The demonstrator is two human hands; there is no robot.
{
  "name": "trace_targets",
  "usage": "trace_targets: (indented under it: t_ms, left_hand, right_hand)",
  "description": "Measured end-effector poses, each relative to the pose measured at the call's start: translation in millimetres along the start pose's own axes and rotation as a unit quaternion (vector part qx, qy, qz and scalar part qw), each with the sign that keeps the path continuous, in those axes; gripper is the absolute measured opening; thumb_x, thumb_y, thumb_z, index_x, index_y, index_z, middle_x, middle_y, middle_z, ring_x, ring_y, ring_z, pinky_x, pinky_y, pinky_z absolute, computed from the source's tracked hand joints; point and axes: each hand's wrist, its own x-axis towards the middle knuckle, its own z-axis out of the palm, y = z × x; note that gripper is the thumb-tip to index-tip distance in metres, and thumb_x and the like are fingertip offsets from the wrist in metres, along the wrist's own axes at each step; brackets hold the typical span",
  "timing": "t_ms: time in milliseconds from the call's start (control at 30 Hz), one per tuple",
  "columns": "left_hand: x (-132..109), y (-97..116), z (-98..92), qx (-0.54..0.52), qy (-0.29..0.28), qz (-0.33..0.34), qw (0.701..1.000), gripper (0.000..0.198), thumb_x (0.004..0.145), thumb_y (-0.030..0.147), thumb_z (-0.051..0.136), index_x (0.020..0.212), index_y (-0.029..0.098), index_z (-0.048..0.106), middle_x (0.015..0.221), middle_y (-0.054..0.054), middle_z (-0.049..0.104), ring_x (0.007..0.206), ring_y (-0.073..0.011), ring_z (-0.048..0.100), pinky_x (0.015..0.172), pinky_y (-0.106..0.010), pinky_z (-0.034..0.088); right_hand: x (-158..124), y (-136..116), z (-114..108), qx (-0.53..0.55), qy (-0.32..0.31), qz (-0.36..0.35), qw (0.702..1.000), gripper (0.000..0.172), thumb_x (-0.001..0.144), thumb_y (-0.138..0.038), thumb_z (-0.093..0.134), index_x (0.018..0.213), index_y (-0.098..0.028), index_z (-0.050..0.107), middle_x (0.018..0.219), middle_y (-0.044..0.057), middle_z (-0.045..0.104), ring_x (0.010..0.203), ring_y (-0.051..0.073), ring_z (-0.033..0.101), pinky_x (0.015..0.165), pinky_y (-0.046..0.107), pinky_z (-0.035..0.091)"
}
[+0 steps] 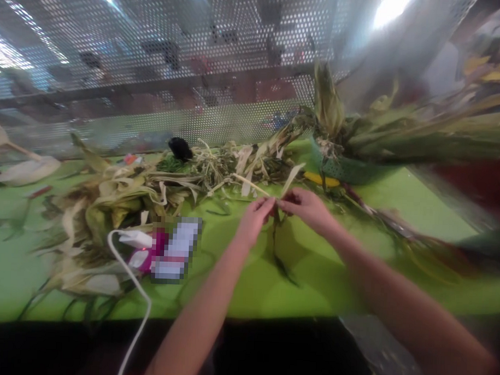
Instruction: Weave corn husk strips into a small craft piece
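Note:
Above the green table, my left hand point(258, 214) and my right hand point(302, 206) meet with their fingertips pinched together. Between them they hold a corn husk strip point(293, 177), whose pale end sticks up beside my right fingers. A thin pale stick-like length point(252, 184) runs from my left fingertips toward the upper left; whether it is a twisted husk or a stick I cannot tell. Below the fingers hangs a dark, thin strand point(275, 240), its tail near the tabletop. The exact grip point is hidden by the fingers.
Heaped dried husks point(126, 199) cover the left and back. A blurred-out flat device point(176, 250) lies by a magenta and white gadget point(143, 257) with a white cable point(147, 301). A green basin point(357, 168) bears long husks. Behind stands a perforated metal screen point(238, 61).

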Motion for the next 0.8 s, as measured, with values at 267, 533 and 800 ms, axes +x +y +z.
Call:
trace_targets:
  t_ms: [267,533,800]
  left_hand:
    - [2.6,0.8,-6.2,0.011,0.009,-0.014,1.0,0.026,0.075,0.038,0.069,0.072,0.013,0.062,0.059,0.0,0.058,0.047,-0.005,0.039,0.045,-0.021,0.025]
    - [4.6,4.4,-11.7,-0.111,0.01,-0.103,0.988,0.033,0.065,0.039,0.077,0.08,0.011,0.069,0.065,-0.005,0.068,0.054,-0.0121,0.06,0.06,-0.026,0.046]
    - [12.2,-4.4,-11.8,-0.154,0.067,-0.059,0.984,0.03,0.059,0.034,0.08,0.073,0.011,0.068,0.064,-0.001,0.066,0.057,-0.0088,0.055,0.059,-0.023,0.042]
  right_hand:
    - [1.6,6.4,-0.7,-0.07,-0.031,-0.022,0.997,0.02,0.079,-0.036,0.065,0.073,-0.017,0.065,0.063,-0.001,0.061,0.059,0.012,0.051,0.055,0.025,0.036]
    - [-2.8,-2.8,-3.7,-0.179,0.043,-0.162,0.969,0.012,0.085,-0.029,0.062,0.086,-0.019,0.069,0.084,0.005,0.068,0.076,0.018,0.059,0.067,0.028,0.043]
    - [-15.1,-5.0,17.8,-0.361,-0.005,-0.343,0.867,0.024,0.088,-0.021,0.058,0.108,-0.028,0.07,0.105,0.006,0.069,0.097,0.024,0.055,0.084,0.04,0.039]
